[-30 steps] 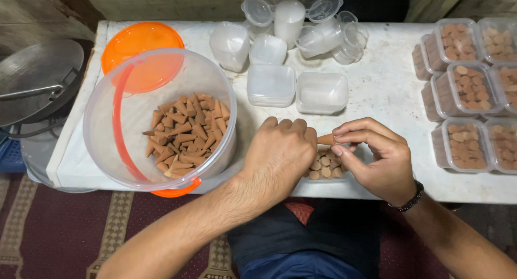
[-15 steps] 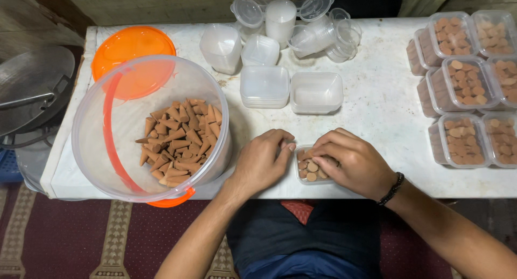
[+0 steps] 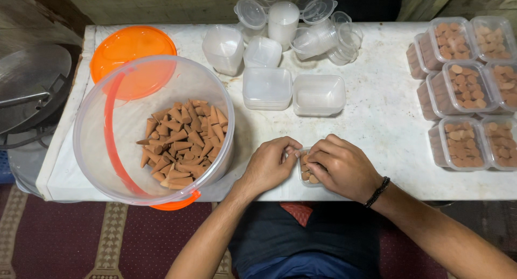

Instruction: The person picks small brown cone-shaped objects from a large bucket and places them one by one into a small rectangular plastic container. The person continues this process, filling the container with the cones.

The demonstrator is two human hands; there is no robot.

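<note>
Filling step: both hands, left hand (image 3: pixel 267 166) and right hand (image 3: pixel 340 166), pinch brown cones (image 3: pixel 306 167) into the small tub (image 3: pixel 302 178); next needs tidy seating.

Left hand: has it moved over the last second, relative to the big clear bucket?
Yes. The left hand has drawn back toward the table's near edge and slightly nearer the bucket, uncovering more of the small container of cones.

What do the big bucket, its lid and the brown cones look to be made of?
The bucket looks like clear, glossy plastic: the cones and table show through its wall. The orange lid seems translucent plastic, smooth with a slight sheen. The brown cones look matte and dry, like a pressed powder or clay material; which one cannot be told.
</note>
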